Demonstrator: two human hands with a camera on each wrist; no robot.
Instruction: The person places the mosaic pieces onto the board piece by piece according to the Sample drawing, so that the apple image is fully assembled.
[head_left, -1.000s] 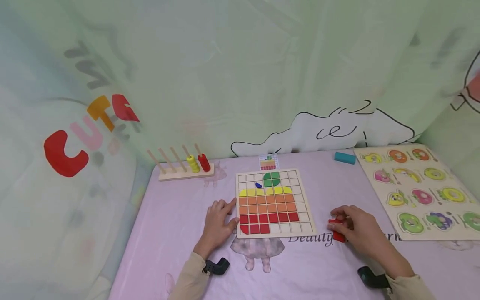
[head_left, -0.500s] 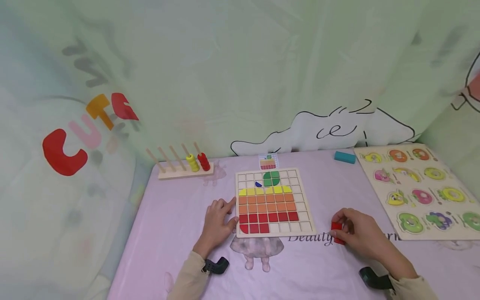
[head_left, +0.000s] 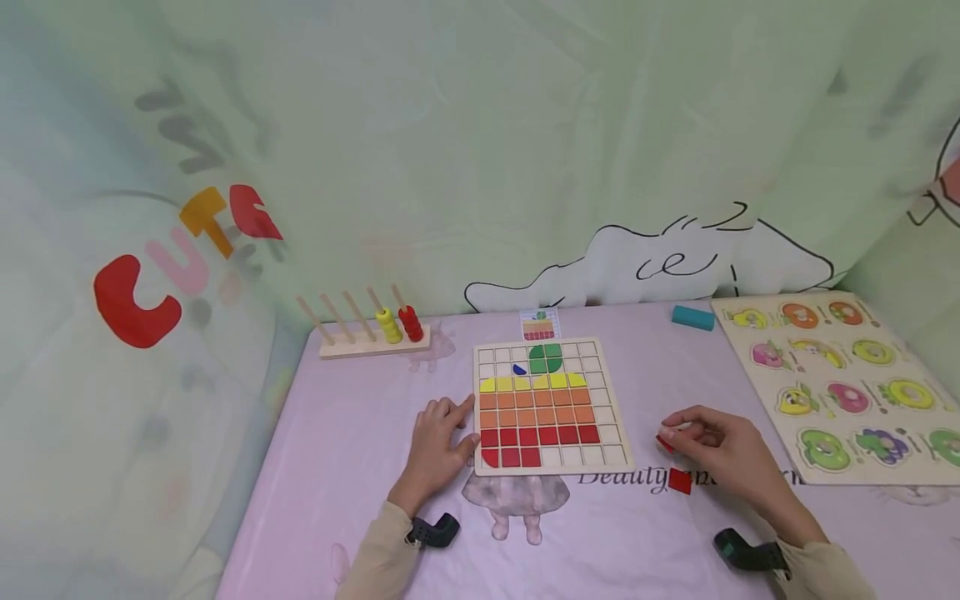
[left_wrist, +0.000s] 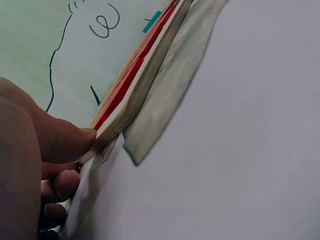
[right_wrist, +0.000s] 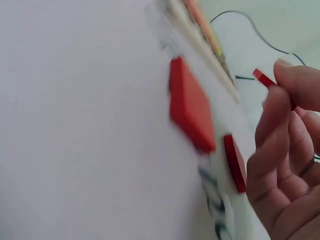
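A square wooden grid board lies on the cloth, with green, yellow, orange and red tiles in its cells and a small blue piece. My left hand rests at its left side, thumb and index finger touching the edge; in the left wrist view the thumb presses near a corner. To the right of the board, my right hand pinches a small red tile between thumb and fingers. A red square tile lies flat below that hand. The right wrist view shows another red tile beside it, near the fingers.
A small picture card lies behind the board. At the back left stands a peg stand with yellow and red beads. A teal block and a fruit puzzle board are on the right. Fabric hangs behind the table.
My right hand has lifted slightly and separated the red pieces: one tile now lies on the cloth while another stays pinched. My left hand has kept its place at the board.
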